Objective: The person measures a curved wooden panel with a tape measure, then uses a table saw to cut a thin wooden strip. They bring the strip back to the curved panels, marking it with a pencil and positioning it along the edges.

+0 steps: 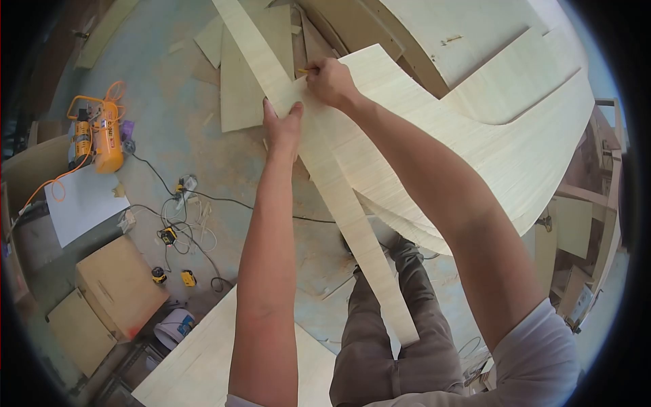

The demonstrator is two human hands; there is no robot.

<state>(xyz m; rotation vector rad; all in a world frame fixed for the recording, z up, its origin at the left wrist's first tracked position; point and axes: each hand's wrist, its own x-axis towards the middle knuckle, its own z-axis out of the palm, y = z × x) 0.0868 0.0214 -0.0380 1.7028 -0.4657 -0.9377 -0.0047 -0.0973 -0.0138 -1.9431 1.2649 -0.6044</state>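
A long, narrow plywood strip (342,197) runs from the top of the view down to between the person's legs, lying across a curved plywood sheet (434,156). My left hand (283,129) grips the strip near its middle, thumb on top and fingers over its left edge. Just right of the strip, my right hand (330,81) is closed around a thin yellow pencil (306,70), whose end sticks out to the left. The right hand is at the upper left edge of the curved sheet. Its fingertips are partly hidden.
An orange air compressor (107,136) stands at the left. Cables and yellow-black tool batteries (188,278) lie on the floor. Plywood boxes (119,285) and a white bucket (175,325) are lower left. A large curved wooden piece (468,47) is upper right, a wooden frame (607,203) far right.
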